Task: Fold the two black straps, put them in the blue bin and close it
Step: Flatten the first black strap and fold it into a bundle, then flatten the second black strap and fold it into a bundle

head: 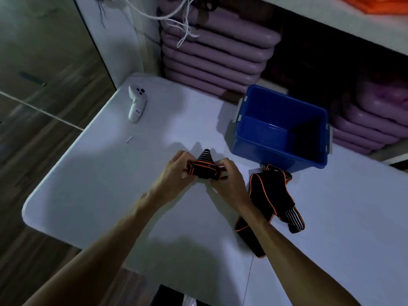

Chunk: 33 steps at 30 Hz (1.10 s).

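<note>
A folded black strap (204, 167) with orange trim and white stripes is held just above the white table (99, 173) between both hands. My left hand (176, 168) grips its left end and my right hand (227, 175) grips its right end. A second black strap (271, 195) with orange edging lies spread out on the table to the right, partly under my right forearm. The blue bin (280, 133) stands open behind it, with nothing visible inside. No lid is in view.
A white game controller (136, 102) lies at the table's far left corner, with a small screw (129, 139) nearby. Stacks of purple mats (212, 54) fill the shelves behind the table. White cords (183, 29) hang down over them.
</note>
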{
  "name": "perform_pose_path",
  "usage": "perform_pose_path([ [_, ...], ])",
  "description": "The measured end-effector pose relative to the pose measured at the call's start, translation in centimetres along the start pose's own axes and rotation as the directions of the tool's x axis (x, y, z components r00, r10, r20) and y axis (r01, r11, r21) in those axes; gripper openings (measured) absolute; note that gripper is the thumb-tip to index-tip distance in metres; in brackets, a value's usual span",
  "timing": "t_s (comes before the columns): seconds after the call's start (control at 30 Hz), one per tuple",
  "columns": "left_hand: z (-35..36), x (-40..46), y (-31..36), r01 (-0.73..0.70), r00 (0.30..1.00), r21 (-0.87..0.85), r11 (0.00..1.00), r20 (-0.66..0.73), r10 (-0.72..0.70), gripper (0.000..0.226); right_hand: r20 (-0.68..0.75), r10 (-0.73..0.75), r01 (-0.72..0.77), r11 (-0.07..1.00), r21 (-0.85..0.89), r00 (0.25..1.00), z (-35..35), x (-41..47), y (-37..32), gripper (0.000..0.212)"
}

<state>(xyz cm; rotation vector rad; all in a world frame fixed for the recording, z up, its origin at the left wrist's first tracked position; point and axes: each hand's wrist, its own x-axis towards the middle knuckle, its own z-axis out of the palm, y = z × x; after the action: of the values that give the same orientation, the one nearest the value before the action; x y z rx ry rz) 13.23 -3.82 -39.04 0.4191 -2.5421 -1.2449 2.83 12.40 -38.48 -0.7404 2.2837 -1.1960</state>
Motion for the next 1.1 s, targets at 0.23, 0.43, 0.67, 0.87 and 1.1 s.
perform_pose_path([
  [0.23,7.4,5.4,2.9,-0.231,0.971,0.121,0.965,0.084,0.222,0.013,-0.168,-0.081,0.035,0.964,-0.262,0.982,-5.5,-0.7,3.9,0.021],
  [0.43,8.8,7.3,2.0,-0.248,0.965,0.189,0.95,0.14,0.224,0.023,-0.269,-0.208,-0.007,0.78,-0.626,0.94,-5.4,-0.4,4.6,0.024],
  [0.67,8.2,4.5,2.8,-0.123,0.99,0.133,0.984,0.08,0.113,0.059,-0.33,-0.143,-0.048,0.86,-0.508,0.933,-5.2,-3.5,4.3,0.06],
  [0.87,9.3,-2.9,3.5,-0.173,0.982,0.182,0.968,-0.044,0.184,0.044,-0.537,-0.02,-0.211,0.907,-0.365,0.843,-8.6,-9.0,6.5,0.047],
  [1.1,14.4,-8.4,8.0,-0.184,0.957,0.042,0.982,0.235,0.17,0.016,-0.454,0.32,-0.375,0.926,-0.034,0.832,-13.2,-14.0,10.9,0.038],
])
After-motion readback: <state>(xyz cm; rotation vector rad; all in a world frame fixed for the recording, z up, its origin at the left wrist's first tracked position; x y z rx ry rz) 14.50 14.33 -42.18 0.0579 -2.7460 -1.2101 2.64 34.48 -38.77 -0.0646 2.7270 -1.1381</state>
